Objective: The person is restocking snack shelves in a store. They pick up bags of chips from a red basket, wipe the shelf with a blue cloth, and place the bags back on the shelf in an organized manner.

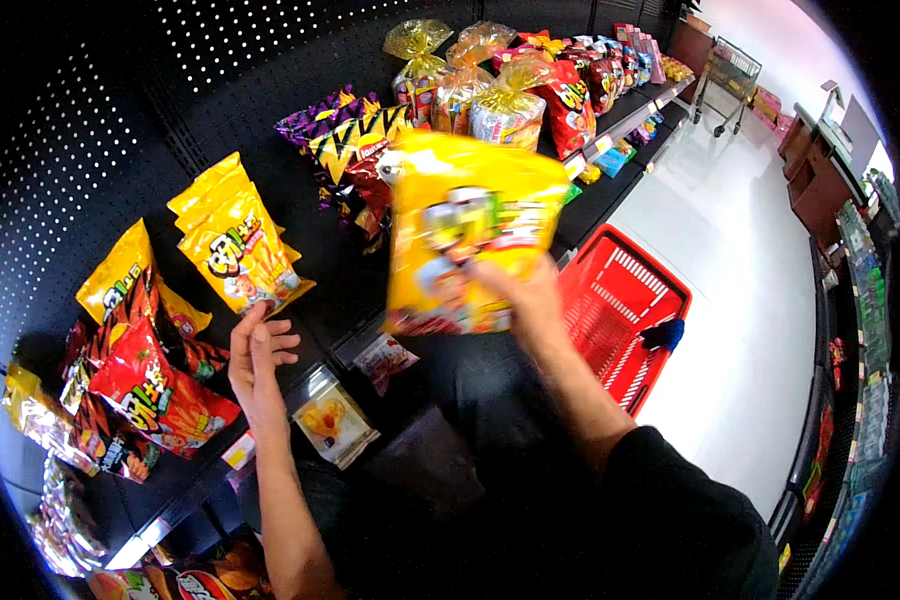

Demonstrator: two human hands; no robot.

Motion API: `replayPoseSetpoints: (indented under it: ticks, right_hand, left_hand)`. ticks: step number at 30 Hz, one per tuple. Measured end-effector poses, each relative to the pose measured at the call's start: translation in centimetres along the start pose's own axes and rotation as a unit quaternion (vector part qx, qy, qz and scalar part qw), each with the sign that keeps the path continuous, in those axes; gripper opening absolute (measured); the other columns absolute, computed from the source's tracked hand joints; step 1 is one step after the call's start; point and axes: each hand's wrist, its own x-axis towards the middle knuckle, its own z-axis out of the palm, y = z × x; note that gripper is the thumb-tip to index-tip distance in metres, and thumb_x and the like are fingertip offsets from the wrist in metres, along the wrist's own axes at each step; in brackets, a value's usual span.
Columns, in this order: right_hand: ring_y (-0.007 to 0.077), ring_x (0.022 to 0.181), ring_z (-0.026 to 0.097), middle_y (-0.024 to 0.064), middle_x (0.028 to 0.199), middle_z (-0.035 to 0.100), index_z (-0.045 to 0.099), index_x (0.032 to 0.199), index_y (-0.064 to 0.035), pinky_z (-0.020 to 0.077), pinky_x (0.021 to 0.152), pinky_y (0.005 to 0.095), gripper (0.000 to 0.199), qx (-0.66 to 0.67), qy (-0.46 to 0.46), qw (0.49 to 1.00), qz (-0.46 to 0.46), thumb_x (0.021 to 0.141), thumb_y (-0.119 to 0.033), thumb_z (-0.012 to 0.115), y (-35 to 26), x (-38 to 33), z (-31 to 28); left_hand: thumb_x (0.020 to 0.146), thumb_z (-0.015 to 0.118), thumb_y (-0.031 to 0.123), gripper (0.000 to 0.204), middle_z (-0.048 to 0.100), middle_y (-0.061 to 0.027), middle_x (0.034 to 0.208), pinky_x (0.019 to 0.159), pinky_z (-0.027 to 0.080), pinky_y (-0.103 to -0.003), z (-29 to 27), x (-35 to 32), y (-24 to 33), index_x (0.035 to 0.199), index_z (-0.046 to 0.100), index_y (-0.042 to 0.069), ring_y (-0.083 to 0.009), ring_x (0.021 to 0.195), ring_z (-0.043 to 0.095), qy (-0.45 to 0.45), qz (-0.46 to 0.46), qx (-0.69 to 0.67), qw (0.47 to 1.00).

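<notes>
Although it shows blurred, the yellow snack bag (pixel 475 230) is found in the right hand (pixel 526 300), just left of the red basket (pixel 602 290), thumb pressed on its front, the other fingers out of sight behind it. The left hand (pixel 258 375), well left of the basket, has its fingers loosely spread and partly curled, gripping nothing; whether a fingertip touches the stack of yellow bags (pixel 235 235) cannot be told. That stack sits on the black shelf (pixel 335 270), far left of the basket. A clear box (pixel 332 417) and a small packet (pixel 384 360) lie left of the basket, toward its near end. Farther off, gold-tied bags (pixel 510 112) stand beyond the basket to its left; a shopping cart (pixel 727 75) stands well past it. Progress, by judgement: partway. Done: one bag is off the shelf and firmly in grip. Outstanding: its setting down, the bag being neither in the basket nor against the stack
</notes>
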Motion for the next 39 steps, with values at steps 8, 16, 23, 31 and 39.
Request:
replayPoseSetpoints:
  ticks: [8, 16, 23, 31, 39]
  right_hand:
    - [0.0152, 0.088, 0.064, 0.0055, 0.101, 0.068, 0.059, 0.113, -0.0012, 0.0509, 0.080, 0.0304, 0.039, -0.208, 0.205, 0.956, -0.018, 0.081, -0.014, 0.077, 4.2, -4.6, -21.1]
    - [0.0172, 0.089, 0.065, 0.0079, 0.098, 0.069, 0.064, 0.104, 0.0019, 0.0515, 0.082, 0.0304, 0.018, -0.215, 0.103, 0.953, 0.185, 0.087, 0.001, 0.058, 15.6, -9.3, -31.5]
    - [0.0143, 0.092, 0.062, 0.0077, 0.098, 0.067, 0.065, 0.101, 0.0016, 0.0475, 0.084, 0.0275, 0.015, -0.322, 0.098, 0.940, 0.061, 0.092, 0.003, 0.053, 18.7, -4.3, -35.3]
    - [0.0152, 0.100, 0.064, 0.0058, 0.104, 0.067, 0.064, 0.107, -0.0017, 0.0511, 0.088, 0.0295, 0.016, -0.192, -0.055, 0.977, -0.080, 0.100, -0.009, 0.051, 4.8, 2.4, -8.0]
    - [0.0216, 0.114, 0.058, 0.0168, 0.124, 0.060, 0.044, 0.138, -0.0064, 0.0501, 0.090, 0.0348, 0.049, -0.140, -0.290, 0.947, -0.015, 0.094, -0.016, 0.063, 8.0, 8.9, 13.7]
  left_hand:
    - [0.103, 0.047, 0.034, 0.039, 0.068, -0.0081, 0.090, 0.063, 0.048, -0.022, -0.3, 0.3, -0.9, 0.117, 0.062, 0.000, -0.0114, 0.074, 0.064, 0.019, -0.036, -0.015, 0.999]
    - [0.101, 0.053, 0.027, 0.028, 0.069, -0.0061, 0.087, 0.059, 0.049, -0.021, -2.8, 3.0, -3.0, 0.112, 0.065, 0.003, -0.0095, 0.071, 0.065, 0.094, -0.050, -0.013, 0.994]
    - [0.099, 0.055, 0.017, 0.028, 0.066, -0.0097, 0.106, 0.061, 0.053, -0.023, -2.8, 8.1, -4.0, 0.122, 0.054, 0.001, -0.0120, 0.081, 0.066, 0.166, -0.066, -0.043, 0.983]
    - [0.090, 0.062, 0.013, 0.040, 0.059, -0.0162, 0.117, 0.086, 0.048, -0.031, -5.9, 11.8, -8.7, 0.125, 0.053, -0.003, -0.0196, 0.097, 0.058, 0.287, 0.032, 0.077, 0.954]
    - [0.087, 0.065, 0.008, 0.045, 0.060, -0.0176, 0.118, 0.090, 0.047, -0.033, -5.3, 12.1, -9.7, 0.126, 0.050, -0.005, -0.0220, 0.103, 0.060, 0.249, 0.005, 0.085, 0.965]
